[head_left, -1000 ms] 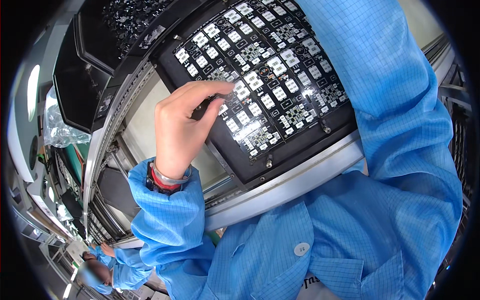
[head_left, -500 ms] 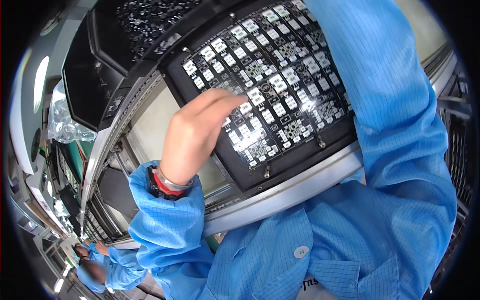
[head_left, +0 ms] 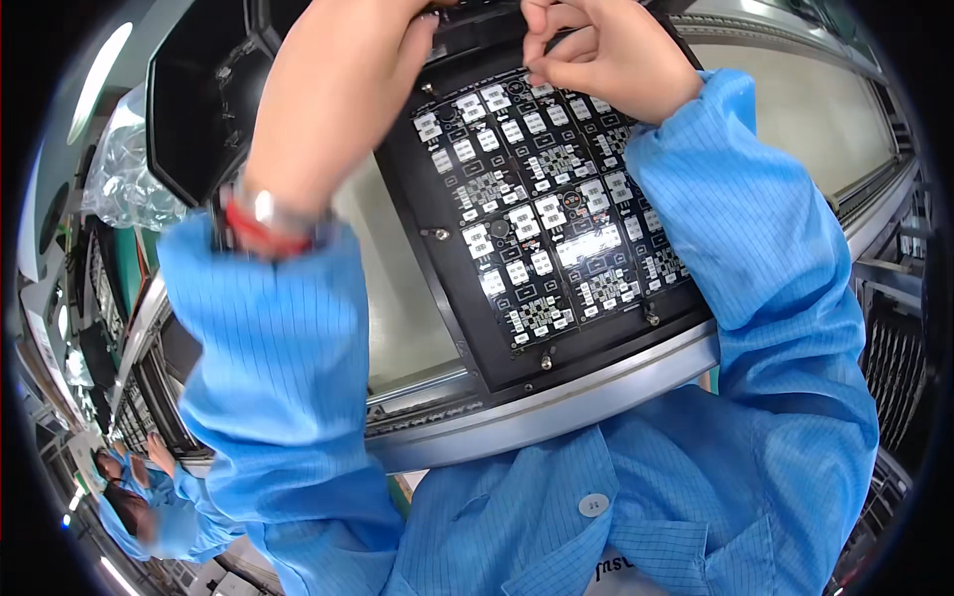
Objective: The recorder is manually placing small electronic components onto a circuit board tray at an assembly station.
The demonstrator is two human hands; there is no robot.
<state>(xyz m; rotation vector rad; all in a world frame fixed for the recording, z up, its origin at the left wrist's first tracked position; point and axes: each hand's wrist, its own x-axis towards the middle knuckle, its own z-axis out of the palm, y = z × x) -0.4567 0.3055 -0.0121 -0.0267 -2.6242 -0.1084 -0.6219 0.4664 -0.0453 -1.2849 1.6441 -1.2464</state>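
A black carrier frame point(head_left: 437, 288) lies in front of me, bearing a panel of dark circuit boards point(head_left: 537, 268) with rows of white block-shaped parts. My left hand point(head_left: 343, 84), a red band and a metal bracelet at its wrist, reaches past the carrier's far left corner. Its fingers are blurred and partly cut off by the picture's top edge. Over the far edge of the panel is my right hand point(head_left: 621, 60), its fingers curled and thumb against the forefinger in a pinch. Whatever sits between those fingertips is too small to make out.
The carrier rests on a conveyor with a metal front rail point(head_left: 556, 402) and a pale bed point(head_left: 785, 99). At far left stand a black bin point(head_left: 199, 109) and a clear plastic bag point(head_left: 129, 179). A person in blue point(head_left: 179, 517) works at lower left.
My left hand has left the boards and moved up to the far side. My right hand has come back into view over the panel's far edge. The view has shifted slightly.
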